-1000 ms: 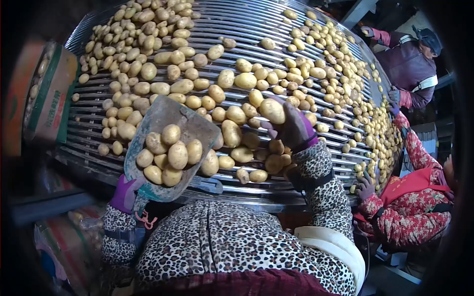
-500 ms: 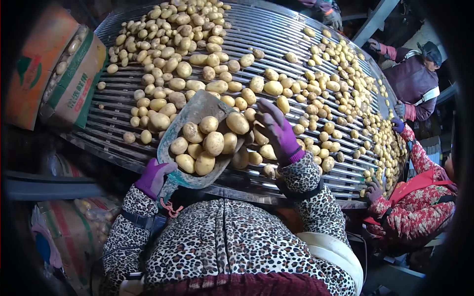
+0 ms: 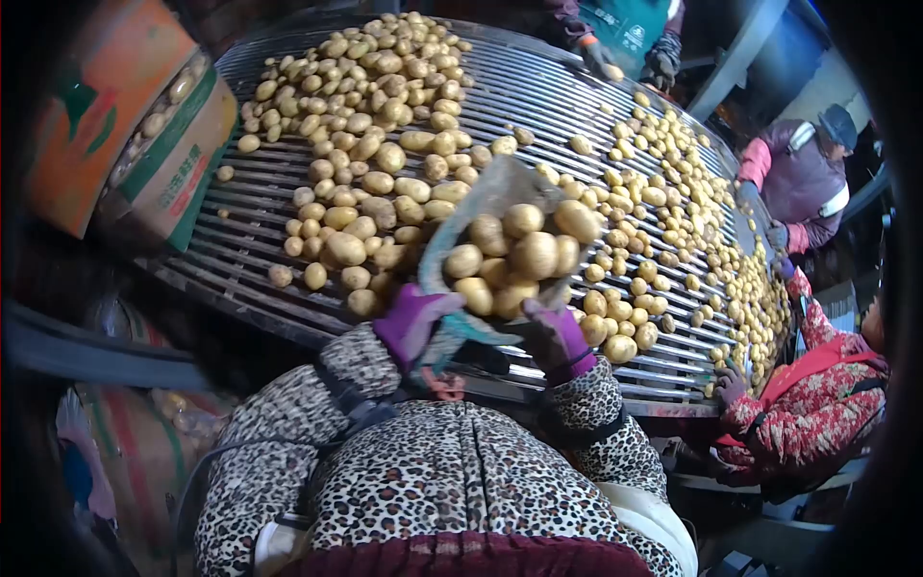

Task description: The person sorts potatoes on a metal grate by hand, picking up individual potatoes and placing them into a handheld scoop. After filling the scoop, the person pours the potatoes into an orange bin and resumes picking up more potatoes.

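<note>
Head view: left hand (image 3: 415,322) is grasping the scoop (image 3: 508,183) by its handle end. Scoop is holding a pile of potatoes (image 3: 524,248) over the near middle of the slatted surface (image 3: 538,87). Right hand (image 3: 560,338) is meeting the scoop's near right side; fingers partly hidden, cannot tell if clenched.

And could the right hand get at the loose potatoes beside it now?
Probably yes: the nearest potatoes lie just beside the right hand with nothing visible between, though it seems busy at the scoop.
</note>
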A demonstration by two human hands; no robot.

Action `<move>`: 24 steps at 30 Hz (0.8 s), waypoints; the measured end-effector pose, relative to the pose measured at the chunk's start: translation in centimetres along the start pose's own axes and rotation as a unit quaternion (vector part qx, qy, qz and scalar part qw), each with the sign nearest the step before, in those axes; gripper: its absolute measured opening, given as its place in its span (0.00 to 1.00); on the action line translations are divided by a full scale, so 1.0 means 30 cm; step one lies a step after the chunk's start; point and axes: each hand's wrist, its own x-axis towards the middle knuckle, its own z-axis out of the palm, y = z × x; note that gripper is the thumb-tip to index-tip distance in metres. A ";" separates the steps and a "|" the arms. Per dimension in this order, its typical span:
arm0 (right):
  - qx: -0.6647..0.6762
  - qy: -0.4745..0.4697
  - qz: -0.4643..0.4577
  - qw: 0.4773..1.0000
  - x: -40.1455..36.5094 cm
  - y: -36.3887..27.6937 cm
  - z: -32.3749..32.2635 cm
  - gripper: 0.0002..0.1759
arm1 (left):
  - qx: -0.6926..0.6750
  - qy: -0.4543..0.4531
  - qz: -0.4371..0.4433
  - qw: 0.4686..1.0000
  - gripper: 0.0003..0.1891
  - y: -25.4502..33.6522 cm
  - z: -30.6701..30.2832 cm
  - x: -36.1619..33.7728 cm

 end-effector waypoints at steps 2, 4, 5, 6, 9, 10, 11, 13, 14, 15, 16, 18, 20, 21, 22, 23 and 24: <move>-0.079 0.043 -0.088 0.992 -0.032 -0.048 -0.033 0.18 | -0.075 0.042 -0.099 0.991 0.18 -0.009 0.063 0.019; -0.159 0.119 -0.015 0.980 -0.041 -0.080 -0.062 0.18 | 0.007 0.066 -0.137 0.988 0.24 0.016 0.080 0.024; 0.024 0.094 -0.017 0.995 -0.053 -0.087 -0.054 0.19 | -0.028 -0.042 -0.124 0.991 0.26 -0.033 0.043 0.054; 0.007 0.093 0.004 0.996 -0.051 -0.071 -0.079 0.22 | -0.001 -0.070 -0.140 0.988 0.27 -0.004 0.020 0.050; -0.010 0.087 0.008 0.996 -0.054 -0.062 -0.149 0.28 | -0.003 -0.104 -0.114 0.988 0.34 0.019 -0.082 -0.010; -0.011 0.084 -0.002 0.996 -0.057 -0.063 -0.159 0.29 | 0.019 -0.107 -0.034 0.993 0.36 -0.014 -0.166 -0.019; -0.043 0.102 0.009 0.994 -0.056 -0.062 -0.172 0.26 | 0.103 -0.032 0.020 0.994 0.35 -0.003 -0.239 -0.031; -0.058 0.134 0.058 0.988 -0.053 -0.054 -0.200 0.29 | 0.261 0.155 0.148 0.941 0.26 -0.060 -0.452 -0.038; -0.063 0.124 0.054 0.989 -0.048 -0.040 -0.231 0.31 | 0.226 0.251 0.157 0.928 0.26 -0.135 -0.565 -0.027; -0.065 0.129 0.047 0.988 -0.043 -0.030 -0.247 0.30 | 0.183 0.255 0.170 0.934 0.26 -0.053 -0.571 -0.049; -0.067 0.133 0.039 0.988 -0.037 -0.020 -0.264 0.30 | 0.328 0.240 0.173 0.897 0.27 -0.044 -0.609 -0.044; -0.047 0.129 0.036 0.990 -0.033 -0.032 -0.259 0.28 | 0.521 0.193 0.156 0.817 0.29 -0.041 -0.618 -0.027; -0.072 0.108 -0.003 0.992 -0.029 -0.026 -0.270 0.28 | 0.623 0.139 0.118 0.761 0.31 -0.042 -0.536 0.008; -0.118 0.095 -0.048 0.987 -0.018 0.004 -0.286 0.28 | 0.613 0.131 0.122 0.770 0.31 -0.037 -0.525 0.018; -0.137 0.099 -0.055 0.984 -0.028 0.018 -0.309 0.28 | 0.602 0.120 0.128 0.779 0.32 -0.030 -0.512 0.034; -0.156 0.103 -0.062 0.980 -0.038 0.029 -0.329 0.28 | 0.592 0.108 0.133 0.788 0.32 -0.023 -0.496 0.043; -0.148 0.115 -0.031 0.982 -0.047 -0.029 -0.276 0.28 | 0.597 0.100 0.127 0.786 0.31 -0.011 -0.480 0.042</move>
